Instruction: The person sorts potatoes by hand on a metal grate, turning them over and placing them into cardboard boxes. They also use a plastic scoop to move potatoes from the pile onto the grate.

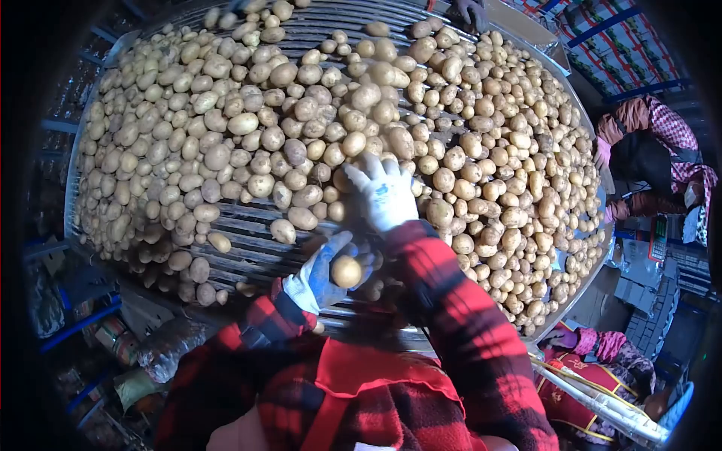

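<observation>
My left hand, in a white glove with a blue palm, is turned palm up low over the slatted table. A round potato rests in its curled fingers. Farther forward, my right hand wears a white glove with blue marks on the back. Its fingers are spread and touch the heap of potatoes, with the palm facing down. No potato shows in its grip, though the underside is hidden. Both sleeves are red and black plaid.
Potatoes cover much of the slatted table, left and right. Another person's gloved hand is at the far edge. A person in a checked sleeve stands at the right, and another in a red apron is at lower right. Plastic bags lie lower left.
</observation>
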### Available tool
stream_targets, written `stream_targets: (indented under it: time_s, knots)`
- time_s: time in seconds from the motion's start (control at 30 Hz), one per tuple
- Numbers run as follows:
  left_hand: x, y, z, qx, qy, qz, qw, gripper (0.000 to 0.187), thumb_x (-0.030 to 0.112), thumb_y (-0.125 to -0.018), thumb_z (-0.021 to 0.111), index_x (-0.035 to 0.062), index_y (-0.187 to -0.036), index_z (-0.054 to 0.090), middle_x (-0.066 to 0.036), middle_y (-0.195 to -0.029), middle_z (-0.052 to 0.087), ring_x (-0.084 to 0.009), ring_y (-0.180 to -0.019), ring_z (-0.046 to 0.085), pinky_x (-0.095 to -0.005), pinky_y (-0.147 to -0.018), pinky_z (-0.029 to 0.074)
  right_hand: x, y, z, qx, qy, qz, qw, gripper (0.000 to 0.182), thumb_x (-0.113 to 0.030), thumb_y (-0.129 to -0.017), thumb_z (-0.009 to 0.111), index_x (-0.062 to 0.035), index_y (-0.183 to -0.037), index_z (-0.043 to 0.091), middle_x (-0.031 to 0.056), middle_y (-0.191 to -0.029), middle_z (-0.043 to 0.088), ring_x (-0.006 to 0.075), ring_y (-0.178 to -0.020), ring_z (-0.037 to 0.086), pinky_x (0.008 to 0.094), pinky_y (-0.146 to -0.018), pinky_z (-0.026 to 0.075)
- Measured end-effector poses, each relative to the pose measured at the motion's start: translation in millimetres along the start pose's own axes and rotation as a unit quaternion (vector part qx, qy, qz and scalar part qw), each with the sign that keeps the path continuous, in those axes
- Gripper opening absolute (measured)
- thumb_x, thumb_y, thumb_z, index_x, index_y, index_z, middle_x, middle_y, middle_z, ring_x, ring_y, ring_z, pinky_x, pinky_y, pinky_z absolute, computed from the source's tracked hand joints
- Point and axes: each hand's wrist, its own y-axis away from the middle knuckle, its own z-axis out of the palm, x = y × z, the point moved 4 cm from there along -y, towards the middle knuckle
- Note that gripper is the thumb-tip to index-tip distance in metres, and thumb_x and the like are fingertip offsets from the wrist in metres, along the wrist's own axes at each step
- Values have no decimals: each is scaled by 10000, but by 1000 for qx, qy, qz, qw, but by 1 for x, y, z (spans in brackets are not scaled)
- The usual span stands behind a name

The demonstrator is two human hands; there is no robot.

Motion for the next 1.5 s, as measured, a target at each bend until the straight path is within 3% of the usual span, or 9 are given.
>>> stream_targets:
  time_s: [0.07, 0.17, 0.37, 0.43, 0.67, 0.93, 1.17, 1.33, 1.5]
  knots:
    - [6, 12, 3, 12, 161, -50, 986, 288, 265, -1090, 633, 113, -1333, 607, -102, -1271, 696, -229, -1074, 706, -401, -906, 607, 2, -9, 18, 12, 1, 1, 1000, 418, -186, -829, 755, -184, -1245, 715, 130, -1137, 623, 333, -1053, 603, 479, -917, 519]
    - [36, 36, 29, -42, -127, 76, 988, 390, 353, -1059, 660, 103, -1352, 599, -150, -1421, 614, -360, -1318, 607, -352, -879, 618, -6, -11, -25, -185, -431, 140, 872, 316, -182, -958, 704, -112, -1266, 694, 194, -1124, 699, 372, -1059, 672, 499, -936, 544]
    - [52, 30, 33, -96, 46, -59, 993, 732, 308, -990, 728, 172, -1632, 403, -169, -1501, 544, -456, -1327, 574, -360, -810, 630, 21, -108, -34, 12, -76, -47, 996, 484, -250, -896, 736, -114, -1354, 660, 187, -1279, 682, 403, -1192, 660, 518, -966, 541]
    - [58, 31, 43, -131, 81, -58, 986, 571, 281, -1044, 676, 79, -1546, 492, -180, -1501, 586, -310, -1343, 617, -365, -929, 583, 48, -151, 3, -82, 109, -42, 990, 516, -229, -940, 697, -218, -1450, 618, 139, -1439, 612, 398, -1203, 654, 493, -991, 551]
    - [62, 10, 41, -110, 198, -82, 971, 564, 457, -1034, 638, 90, -1462, 597, -125, -1382, 671, -350, -1253, 661, -447, -883, 642, 109, -124, 20, -126, -46, 91, 987, 398, -369, -958, 660, -134, -1279, 648, 231, -1198, 706, 428, -1057, 717, 546, -905, 575]
    - [33, -2, 63, -253, 172, -100, 947, 675, 687, -1031, 462, 280, -1565, 532, -106, -1729, 325, -431, -1575, 291, -835, -1163, 239, 52, 62, -81, -36, -295, 379, 876, 549, -509, -1003, 601, -62, -1319, 637, 255, -1240, 709, 433, -1193, 660, 521, -1010, 523]
    - [-4, 38, 49, -51, 41, -158, 985, 602, 625, -1075, 425, 188, -1461, 574, -118, -1513, 549, -377, -1399, 507, -614, -1147, 445, -37, 188, -100, -90, -436, 290, 847, 541, -296, -1004, 683, -38, -1468, 582, 224, -1324, 678, 375, -1191, 686, 432, -1010, 552]
    - [-12, 51, -16, -23, -273, 35, 961, 322, 485, -1066, 522, 193, -1122, 644, -40, -1216, 653, -330, -1141, 638, -635, -1005, 511, 9, 240, -91, 47, -261, 414, 871, 478, -234, -979, 681, -48, -1414, 612, 221, -1321, 676, 392, -1184, 681, 451, -987, 561]
    - [-18, 57, -9, 4, -43, -79, 996, 387, 517, -1041, 535, 203, -1251, 618, -28, -1240, 635, -287, -1191, 606, -576, -1054, 480, -5, 159, -63, 21, -133, 285, 949, 488, -342, -960, 710, -35, -1319, 588, 186, -1141, 666, 390, -1043, 684, 490, -832, 581]
